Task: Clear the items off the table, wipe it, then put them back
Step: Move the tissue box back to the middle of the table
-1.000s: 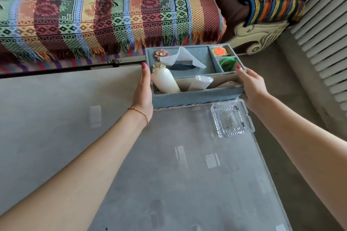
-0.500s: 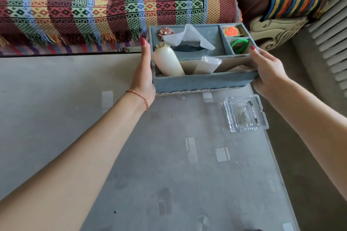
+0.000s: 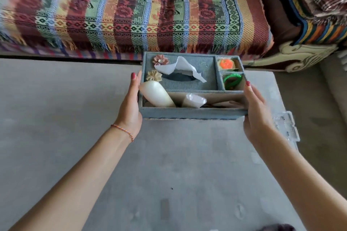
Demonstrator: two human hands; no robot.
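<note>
The near stretch of the grey matte desk (image 3: 169,174) is bare apart from a small dark speck. Past it, toward the far right corner, the blue-grey fabric organiser box with a tissue slot and side compartments (image 3: 191,114) sits between both hands. The left hand (image 3: 130,107) lies flat against its left end, fingers straight and together, thumb up by the rim. The right hand (image 3: 258,110) cups the right end, fingers out of sight behind the wall and thumb along the top edge, so how firmly it grips cannot be told.

To carry this off well, squeeze evenly from both ends and keep the box level: the white tapered plastic bottle (image 3: 156,94) leans loose in the front compartment and would likely roll out on a tilt, and the white tissue (image 3: 180,68) stands free. Lift straight up before swinging away.

The clear cut-glass ashtray (image 3: 287,125) lies just behind the right wrist at the desk's right edge; mind that forearm. Beyond the far edge, the striped woven sofa throw (image 3: 131,15) looks a soft, near landing place.
</note>
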